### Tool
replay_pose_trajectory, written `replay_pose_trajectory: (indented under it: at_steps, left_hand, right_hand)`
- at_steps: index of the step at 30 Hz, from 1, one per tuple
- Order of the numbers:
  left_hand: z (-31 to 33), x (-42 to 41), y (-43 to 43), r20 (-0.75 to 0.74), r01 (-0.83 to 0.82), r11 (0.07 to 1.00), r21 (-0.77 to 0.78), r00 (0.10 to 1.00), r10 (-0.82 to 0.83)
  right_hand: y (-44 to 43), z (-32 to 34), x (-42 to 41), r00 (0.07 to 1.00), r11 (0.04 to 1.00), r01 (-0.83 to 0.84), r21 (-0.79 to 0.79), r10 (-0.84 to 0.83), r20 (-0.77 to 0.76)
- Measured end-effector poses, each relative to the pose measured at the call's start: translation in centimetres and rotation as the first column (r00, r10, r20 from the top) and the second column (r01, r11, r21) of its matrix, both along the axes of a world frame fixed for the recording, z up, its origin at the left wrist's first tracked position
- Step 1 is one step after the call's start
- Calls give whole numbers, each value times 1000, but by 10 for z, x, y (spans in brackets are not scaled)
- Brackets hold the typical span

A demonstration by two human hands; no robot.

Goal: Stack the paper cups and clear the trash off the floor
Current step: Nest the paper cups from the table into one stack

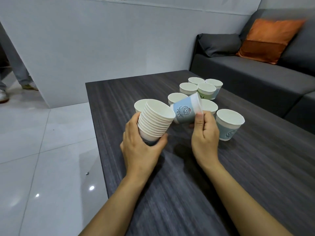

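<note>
My left hand (141, 149) grips the base of a stack of several nested white paper cups (156, 122), tilted to the right above the dark wood table (170, 193). My right hand (205, 135) pinches the rim of a single blue cup with an octopus print (185, 110), held on its side with its bottom pointing at the mouth of the stack. Several loose cups stand upright behind: a blue one (229, 125) right of my right hand and a cluster (201, 87) farther back. One more cup (140, 104) stands behind the stack.
A grey sofa (255, 72) with an orange cushion (269, 40) runs along the right. A white partition wall (102, 48) stands behind the table. Glossy tiled floor (42, 150) lies left, with a small scrap (87, 173) near the table edge. Someone's feet (15, 89) are at far left.
</note>
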State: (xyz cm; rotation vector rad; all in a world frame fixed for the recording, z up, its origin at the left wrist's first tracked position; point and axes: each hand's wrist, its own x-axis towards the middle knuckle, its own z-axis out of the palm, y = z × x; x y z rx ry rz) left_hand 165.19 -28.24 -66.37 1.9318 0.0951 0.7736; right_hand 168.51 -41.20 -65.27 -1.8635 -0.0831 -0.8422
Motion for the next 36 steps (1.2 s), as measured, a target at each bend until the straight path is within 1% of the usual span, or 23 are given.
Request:
replay_pose_trajectory:
  at_steps: [4,7,8,10,12,16,19,23,24,26,28,30,32,34,36]
  left_hand:
    - [-1,1,-1,20,-18,998,64,1000,16]
    - [-2,2,-2,11,-22,997,80,1000,21]
    - [-2,3,-2,-1,-18,996,83,1000,18]
    - [-3,4,-4,-29,-12,995,97,999,15]
    - [-3,6,-6,-37,-14,991,133,999,19]
    - [6,12,-10,-54,-7,971,238,998,20]
    - [18,23,-22,-41,45,964,262,999,-36]
    - [26,30,-51,17,87,969,232,996,-93]
    - [26,30,-59,23,97,966,238,994,-105]
    - [24,32,-75,26,109,963,247,993,-119]
    - [20,32,-89,0,119,966,230,993,-122]
    - [14,31,-99,-3,88,966,245,996,-90]
    - [8,30,-105,42,37,956,291,998,-51]
    - [4,32,-105,70,25,949,315,996,-49]
    - [1,33,-103,79,30,952,305,995,-56]
  right_hand:
    - [2,14,4,1000,979,-21,203,17,21]
    - [1,21,6,994,963,-103,250,92,56]
    - [2,21,6,989,958,-149,243,139,58]
    - [4,19,4,975,961,-221,167,214,55]
    - [6,14,3,968,967,-247,59,244,53]
    - [5,8,2,959,961,-277,-9,277,49]
    - [4,7,1,950,943,-308,-122,312,8]
    - [-21,14,0,960,949,-279,-143,279,-19]
    - [-30,15,-2,961,951,-277,-136,277,-15]
    - [-49,9,-6,966,964,-254,-73,256,18]
    - [-64,-2,-10,985,987,-160,-28,161,55]
    - [-75,-9,-11,996,996,-62,-63,66,67]
    - [-86,-12,-9,999,994,32,-105,-28,37]
    - [-95,-14,-3,990,978,138,-156,-142,-17]
    - [-98,-18,1,977,963,177,-205,-196,-78]
